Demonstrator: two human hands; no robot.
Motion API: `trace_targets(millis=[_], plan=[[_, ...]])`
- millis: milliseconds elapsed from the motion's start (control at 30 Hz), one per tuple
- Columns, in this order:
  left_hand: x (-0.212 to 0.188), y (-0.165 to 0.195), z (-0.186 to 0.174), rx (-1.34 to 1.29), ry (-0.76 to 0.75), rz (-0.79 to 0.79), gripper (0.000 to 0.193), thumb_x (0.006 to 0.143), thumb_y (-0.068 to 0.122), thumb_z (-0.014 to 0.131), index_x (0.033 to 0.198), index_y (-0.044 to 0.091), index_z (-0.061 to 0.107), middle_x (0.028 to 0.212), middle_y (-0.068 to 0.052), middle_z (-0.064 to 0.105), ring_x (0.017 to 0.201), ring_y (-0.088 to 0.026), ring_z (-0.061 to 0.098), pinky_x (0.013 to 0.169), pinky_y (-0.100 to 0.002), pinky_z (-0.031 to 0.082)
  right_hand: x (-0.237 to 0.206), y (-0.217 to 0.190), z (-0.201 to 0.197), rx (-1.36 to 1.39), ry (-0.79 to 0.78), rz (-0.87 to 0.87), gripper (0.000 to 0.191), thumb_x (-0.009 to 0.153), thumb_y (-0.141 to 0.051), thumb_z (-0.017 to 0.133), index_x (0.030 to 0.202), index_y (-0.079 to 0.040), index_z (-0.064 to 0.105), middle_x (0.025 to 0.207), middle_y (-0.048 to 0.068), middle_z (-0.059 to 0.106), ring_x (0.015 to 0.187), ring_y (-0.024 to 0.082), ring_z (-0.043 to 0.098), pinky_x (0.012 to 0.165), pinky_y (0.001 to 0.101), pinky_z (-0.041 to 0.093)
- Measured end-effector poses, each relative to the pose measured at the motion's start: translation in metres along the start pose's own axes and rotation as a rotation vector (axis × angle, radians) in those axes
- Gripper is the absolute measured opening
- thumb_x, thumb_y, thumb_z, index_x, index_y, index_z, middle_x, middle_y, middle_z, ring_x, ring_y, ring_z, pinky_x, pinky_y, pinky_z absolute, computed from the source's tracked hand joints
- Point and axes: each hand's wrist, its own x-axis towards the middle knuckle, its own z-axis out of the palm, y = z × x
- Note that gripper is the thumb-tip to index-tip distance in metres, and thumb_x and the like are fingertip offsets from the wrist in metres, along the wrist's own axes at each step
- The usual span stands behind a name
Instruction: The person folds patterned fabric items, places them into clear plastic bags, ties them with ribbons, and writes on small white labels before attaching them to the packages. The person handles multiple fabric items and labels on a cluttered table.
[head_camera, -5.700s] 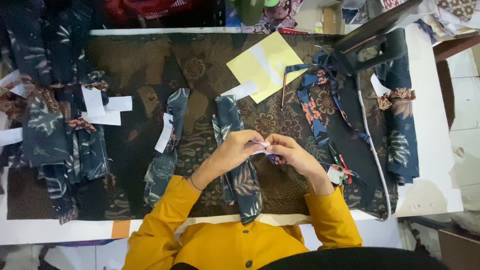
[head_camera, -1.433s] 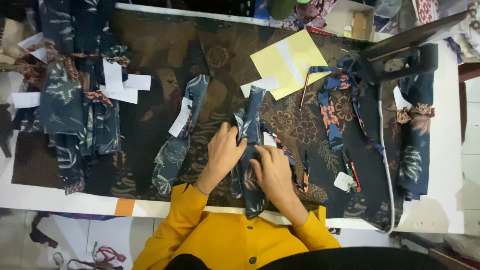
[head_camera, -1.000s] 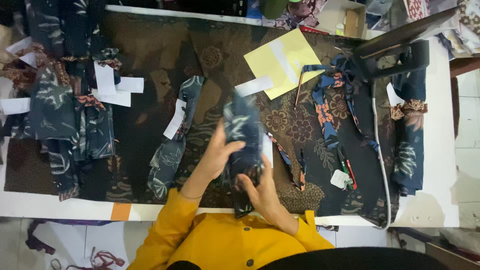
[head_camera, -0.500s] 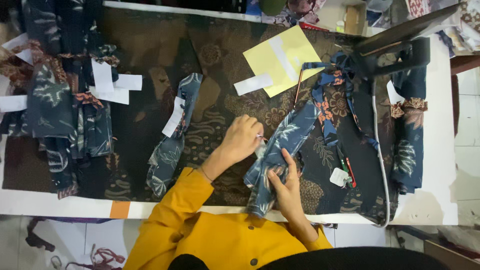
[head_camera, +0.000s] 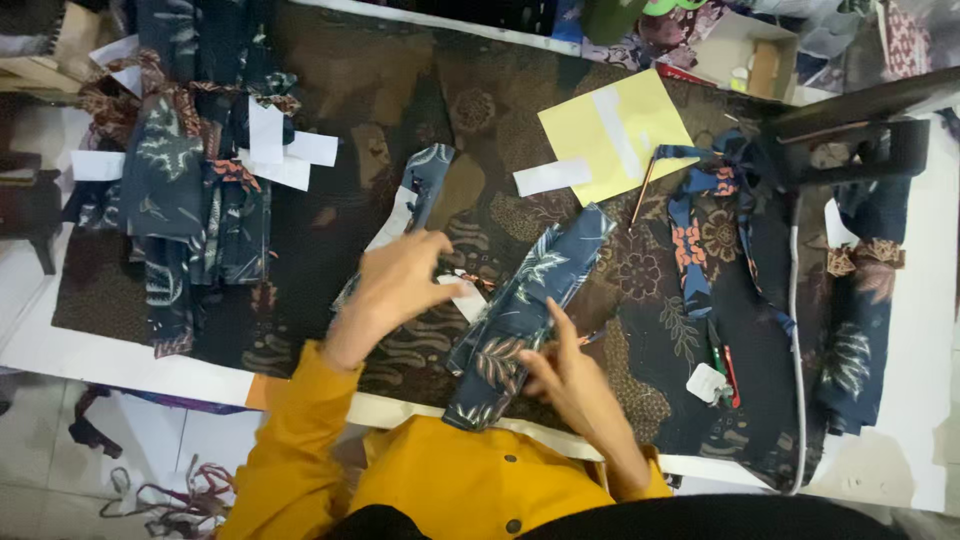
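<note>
Leftmost, we see a heap of dark blue batik pieces (head_camera: 190, 190) with white paper slips (head_camera: 280, 155) lying on the brown patterned cloth (head_camera: 330, 90) that covers the surface. Nearer the middle, our left hand (head_camera: 400, 285) hangs with fingers loosely spread over a small white tag (head_camera: 465, 298), though we cannot tell whether it grips it, while a long strip of blue leaf-print fabric (head_camera: 525, 310) lies slanted just beside it. Our right hand (head_camera: 565, 375) rests half open with its fingertips on that strip's lower part, and farther right lie a yellow sheet (head_camera: 615, 135) and more blue fabric (head_camera: 720, 240).
</note>
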Motion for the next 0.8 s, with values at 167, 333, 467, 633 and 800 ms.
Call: trace_targets(millis=[167,333,467,633,800], plan=[[-0.031,-0.035,-0.014,0.034,0.620,0.017,0.069,0.080,0.040,0.080,0.131,0.001,0.055,0.111,-0.020,0.066,0.102,-0.039,0.064,0.084,-0.045,0.053,0.009,0.009,-0.019,-0.542,0.622,-0.724,0.040,0.084,-0.030,0.077,0.119,-0.015,0.066,0.116,0.013,0.064,0.108,0.034,0.058,0.089,0.0453,0.046],[-0.031,-0.061,0.022,-0.047,0.330,-0.260,0.054,0.084,0.032,0.076,0.125,0.004,0.056,0.099,-0.021,0.064,0.096,-0.041,0.063,0.081,-0.050,0.052,0.031,0.021,-0.020,-0.695,0.783,-1.004,0.019,0.082,-0.021,0.078,0.097,-0.015,0.069,0.108,0.005,0.066,0.108,0.032,0.055,0.096,0.0483,0.038],[-0.037,-0.071,0.030,-0.104,0.400,-0.125,0.025,0.093,0.023,0.069,0.109,0.005,0.063,0.102,-0.018,0.066,0.099,-0.040,0.065,0.082,-0.050,0.053,0.033,0.023,-0.018,-0.702,0.775,-1.013,0.015,0.087,-0.020,0.075,0.099,-0.012,0.070,0.100,0.003,0.067,0.104,0.028,0.058,0.099,0.0477,0.038],[-0.045,-0.044,0.020,-0.561,0.213,-0.252,0.035,0.100,0.020,0.060,0.133,0.006,0.062,0.103,-0.020,0.072,0.075,-0.034,0.065,0.073,-0.043,0.053,0.023,0.028,-0.024,-0.663,0.766,-0.996,0.012,0.090,-0.021,0.074,0.099,-0.013,0.071,0.090,0.003,0.068,0.089,0.027,0.062,0.089,0.0417,0.043],[-0.037,0.019,0.035,-0.740,0.214,0.146,0.039,0.100,0.013,0.060,0.136,0.000,0.058,0.120,-0.017,0.072,0.093,-0.023,0.072,0.077,-0.036,0.058,0.023,0.037,-0.030,-0.601,0.726,-0.924,0.013,0.089,-0.021,0.074,0.099,-0.013,0.072,0.089,0.005,0.069,0.075,0.028,0.066,0.069,0.0387,0.047]])
